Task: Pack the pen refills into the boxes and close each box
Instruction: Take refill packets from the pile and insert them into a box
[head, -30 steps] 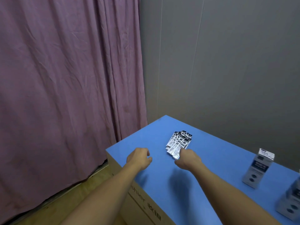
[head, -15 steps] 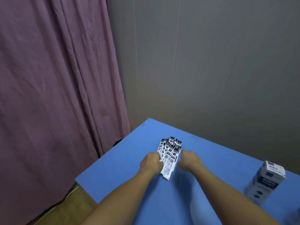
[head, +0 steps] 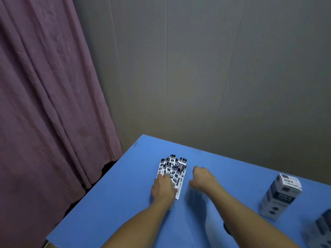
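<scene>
Blue table [head: 111, 212]: left hand [head: 163, 187] gripping pen refills [head: 172, 167] (right hand [head: 202, 179] fisted, empty)

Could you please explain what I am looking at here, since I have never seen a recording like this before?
There is no machine here: a person wears a camera on the head, so the one view looks forward and down over their own two bare arms. The surface is a blue table standing in a corner, with a purple curtain on one side and a grey wall behind. On the table lies a pile of pen refill packets, printed in black and white. The left hand rests on the near end of that pile; whether it grips a packet I cannot tell. The right hand is beside the pile with its fingers curled, apparently holding nothing. At the right stands an upright box, and part of a second box shows at the edge.
</scene>
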Motion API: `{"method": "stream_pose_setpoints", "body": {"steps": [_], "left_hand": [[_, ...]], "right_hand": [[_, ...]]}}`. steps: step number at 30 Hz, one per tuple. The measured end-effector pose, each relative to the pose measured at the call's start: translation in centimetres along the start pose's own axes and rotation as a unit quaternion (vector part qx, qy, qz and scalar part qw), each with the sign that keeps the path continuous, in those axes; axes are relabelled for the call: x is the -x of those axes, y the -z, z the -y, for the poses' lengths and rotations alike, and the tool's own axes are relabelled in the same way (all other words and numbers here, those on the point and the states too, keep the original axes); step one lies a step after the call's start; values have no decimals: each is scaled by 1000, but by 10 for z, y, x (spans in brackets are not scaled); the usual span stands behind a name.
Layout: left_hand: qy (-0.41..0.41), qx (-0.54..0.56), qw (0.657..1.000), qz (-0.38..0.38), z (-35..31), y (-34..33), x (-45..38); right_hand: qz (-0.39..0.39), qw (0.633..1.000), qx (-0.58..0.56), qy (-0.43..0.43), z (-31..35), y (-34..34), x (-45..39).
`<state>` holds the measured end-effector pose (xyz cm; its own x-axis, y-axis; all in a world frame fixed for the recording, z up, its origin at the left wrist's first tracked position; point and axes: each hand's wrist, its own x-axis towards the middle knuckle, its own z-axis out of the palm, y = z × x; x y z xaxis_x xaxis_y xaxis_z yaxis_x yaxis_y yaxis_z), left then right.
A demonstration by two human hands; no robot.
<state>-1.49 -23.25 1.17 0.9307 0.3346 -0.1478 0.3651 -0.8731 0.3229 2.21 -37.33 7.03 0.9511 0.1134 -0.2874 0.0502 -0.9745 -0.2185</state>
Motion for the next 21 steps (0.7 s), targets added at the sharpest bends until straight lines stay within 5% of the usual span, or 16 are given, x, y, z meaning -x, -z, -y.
{"method": "stream_pose_setpoints", "body": {"steps": [21], "left_hand": [[51, 227, 973, -9, 66, 68, -12]], "right_hand": [[-1, 999, -5, 47, 48, -7, -1]]}}
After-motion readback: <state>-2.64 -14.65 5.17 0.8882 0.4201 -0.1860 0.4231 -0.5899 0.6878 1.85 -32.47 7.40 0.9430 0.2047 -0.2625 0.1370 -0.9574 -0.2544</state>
